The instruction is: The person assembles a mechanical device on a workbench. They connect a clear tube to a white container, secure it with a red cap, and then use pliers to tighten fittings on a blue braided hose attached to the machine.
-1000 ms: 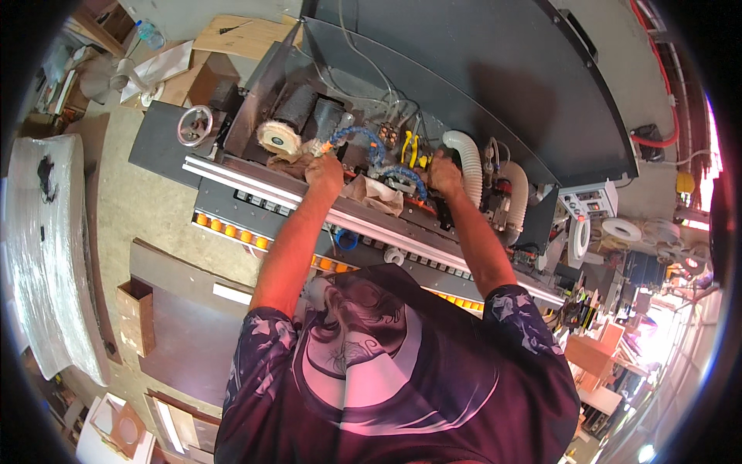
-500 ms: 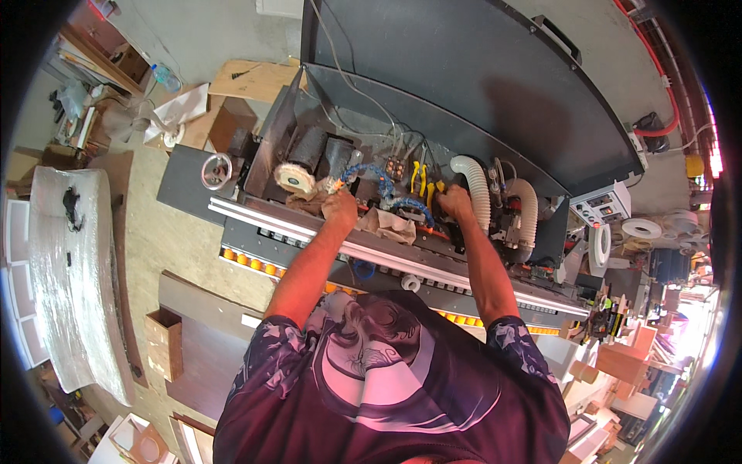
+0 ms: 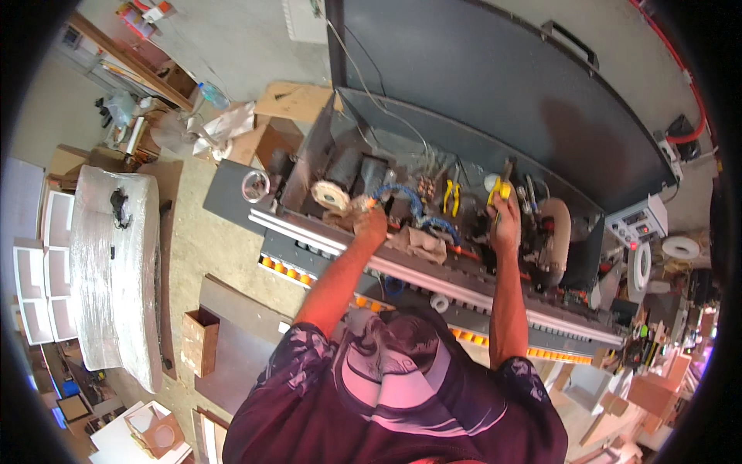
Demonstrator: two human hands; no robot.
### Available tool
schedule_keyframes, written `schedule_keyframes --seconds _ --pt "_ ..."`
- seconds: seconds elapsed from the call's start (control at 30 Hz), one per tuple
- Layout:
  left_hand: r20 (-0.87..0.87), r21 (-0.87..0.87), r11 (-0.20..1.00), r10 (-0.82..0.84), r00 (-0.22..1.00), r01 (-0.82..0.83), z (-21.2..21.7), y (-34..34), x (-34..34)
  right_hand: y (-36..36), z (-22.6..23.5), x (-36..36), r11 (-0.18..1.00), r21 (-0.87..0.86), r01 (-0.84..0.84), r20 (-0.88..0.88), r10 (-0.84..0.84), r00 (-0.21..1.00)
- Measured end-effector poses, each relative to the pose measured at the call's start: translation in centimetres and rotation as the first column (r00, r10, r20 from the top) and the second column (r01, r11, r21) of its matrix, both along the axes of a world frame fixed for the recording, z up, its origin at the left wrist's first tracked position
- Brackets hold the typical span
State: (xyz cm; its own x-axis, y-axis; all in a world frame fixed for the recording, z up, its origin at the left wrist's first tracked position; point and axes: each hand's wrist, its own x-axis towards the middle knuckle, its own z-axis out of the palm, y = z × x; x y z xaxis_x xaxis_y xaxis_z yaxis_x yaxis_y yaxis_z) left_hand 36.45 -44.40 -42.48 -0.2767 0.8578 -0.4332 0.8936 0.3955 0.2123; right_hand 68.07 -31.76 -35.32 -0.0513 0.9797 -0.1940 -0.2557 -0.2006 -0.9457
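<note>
I lean over an open machine [image 3: 433, 232] with its dark lid [image 3: 495, 93] raised. My left hand [image 3: 371, 226] rests inside the machine next to a pale tape roll [image 3: 331, 196] and a crumpled rag [image 3: 421, 243]; I cannot tell whether it grips anything. My right hand [image 3: 506, 220] is closed around a yellow-handled tool [image 3: 501, 188], held upright among the parts. Yellow pliers [image 3: 450, 197] lie between my hands, beside a blue ribbed hose [image 3: 410, 203].
A long rail with orange rollers [image 3: 325, 282] runs along the machine's front. A foil-wrapped curved panel [image 3: 116, 263] stands left. Cardboard boxes [image 3: 286, 116] lie behind the machine. A small control box [image 3: 641, 224] and tape rolls [image 3: 680, 247] sit on the right. A wooden box [image 3: 199, 340] stands on the floor.
My view has shifted and drawn back from the machine. My right hand has risen, holding the yellow-handled tool upright; my left hand stays by the tape roll.
</note>
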Motion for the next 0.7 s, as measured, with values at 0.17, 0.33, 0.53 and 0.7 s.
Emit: schedule_keyframes --seconds 0.17,0.33,0.53,0.7 --pt "0.016 -0.034 0.999 0.019 1.000 -0.019 -0.5 -0.4 0.0 -1.1 1.7 0.7 0.956 0.282 -0.085 0.265 0.007 0.964" --pt "-0.012 -0.193 0.981 0.005 1.000 -0.007 1.4 1.1 1.8 -4.9 3.2 -0.8 0.887 0.433 -0.161 0.421 -0.042 0.906" --pt "-0.124 -0.281 0.951 0.095 0.988 -0.127 -0.9 2.1 4.3 -6.3 2.9 -2.2 0.998 0.050 -0.049 0.130 0.042 0.991" --pt "-0.060 -0.300 0.947 0.105 0.993 -0.118 -0.3 2.4 4.0 -6.2 3.8 -0.6 0.997 -0.023 -0.077 0.174 0.080 0.982"
